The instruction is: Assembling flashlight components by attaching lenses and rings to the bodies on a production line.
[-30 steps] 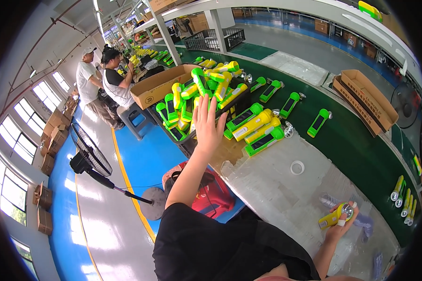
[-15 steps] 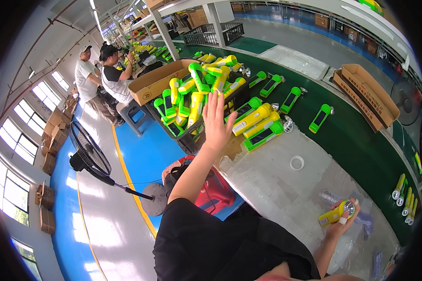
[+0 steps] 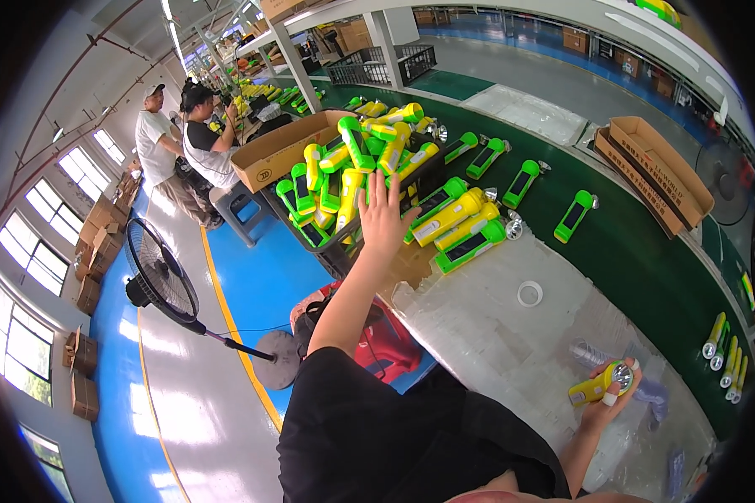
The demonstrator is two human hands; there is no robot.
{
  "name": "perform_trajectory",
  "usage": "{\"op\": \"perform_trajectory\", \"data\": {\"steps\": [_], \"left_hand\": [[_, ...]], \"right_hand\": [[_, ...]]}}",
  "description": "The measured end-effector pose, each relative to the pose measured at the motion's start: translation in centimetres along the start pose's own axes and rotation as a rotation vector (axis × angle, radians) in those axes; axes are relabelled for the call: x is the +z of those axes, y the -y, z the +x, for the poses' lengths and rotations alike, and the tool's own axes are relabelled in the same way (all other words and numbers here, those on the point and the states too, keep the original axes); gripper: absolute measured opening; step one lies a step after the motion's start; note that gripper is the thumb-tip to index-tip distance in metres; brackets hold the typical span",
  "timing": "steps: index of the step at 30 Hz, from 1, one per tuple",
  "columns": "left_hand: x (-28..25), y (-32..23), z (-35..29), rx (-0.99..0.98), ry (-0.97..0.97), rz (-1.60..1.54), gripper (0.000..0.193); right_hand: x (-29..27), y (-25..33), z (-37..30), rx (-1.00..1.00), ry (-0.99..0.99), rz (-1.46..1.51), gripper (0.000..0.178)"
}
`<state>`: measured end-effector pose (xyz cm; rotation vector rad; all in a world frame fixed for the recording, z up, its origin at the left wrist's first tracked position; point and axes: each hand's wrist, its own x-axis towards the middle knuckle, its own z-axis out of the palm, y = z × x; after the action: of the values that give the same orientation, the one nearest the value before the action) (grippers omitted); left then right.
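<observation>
My left hand (image 3: 384,220) is stretched out with fingers spread, right at the edge of a black crate (image 3: 344,243) heaped with yellow and green flashlights (image 3: 350,168). It holds nothing. My right hand (image 3: 610,394) is low at the right, gripping a yellow flashlight (image 3: 597,386) with its round lens facing up. Several more green and yellow flashlights (image 3: 466,226) lie on the green table just right of my left hand.
A white tape ring (image 3: 529,293) lies on the grey work mat (image 3: 495,335). Cardboard boxes (image 3: 654,172) sit at the table's right; an open carton (image 3: 281,151) beyond the crate. A standing fan (image 3: 161,281) and red stool (image 3: 386,344) are below. Two people (image 3: 184,142) work further back.
My left hand has drawn slightly back and to the right from the heap, still open. The right hand keeps the yellow flashlight in about the same place.
</observation>
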<state>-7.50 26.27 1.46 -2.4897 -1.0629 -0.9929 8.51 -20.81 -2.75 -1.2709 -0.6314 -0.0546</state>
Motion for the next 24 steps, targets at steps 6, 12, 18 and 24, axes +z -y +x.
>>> {"op": "perform_trajectory", "data": {"steps": [6,12,18,24], "left_hand": [[1.0,2.1,-1.1,-0.058,-0.091,-0.034,0.069],[-2.3,-8.5,-0.8,0.096,-0.080,-0.799,0.072],[-6.5,-19.2,-4.9,0.172,0.589,-1.730,0.076],[-9.3,-26.5,-8.7,0.237,1.193,-2.056,0.079]], "right_hand": [[0.0,0.3,-0.3,-0.014,0.021,0.005,0.054],[-0.3,0.6,-0.4,0.009,-0.012,-0.048,0.057],[3.2,1.5,0.9,0.113,0.004,0.219,0.061],[3.4,2.5,0.3,0.178,0.165,0.244,0.053]]}}
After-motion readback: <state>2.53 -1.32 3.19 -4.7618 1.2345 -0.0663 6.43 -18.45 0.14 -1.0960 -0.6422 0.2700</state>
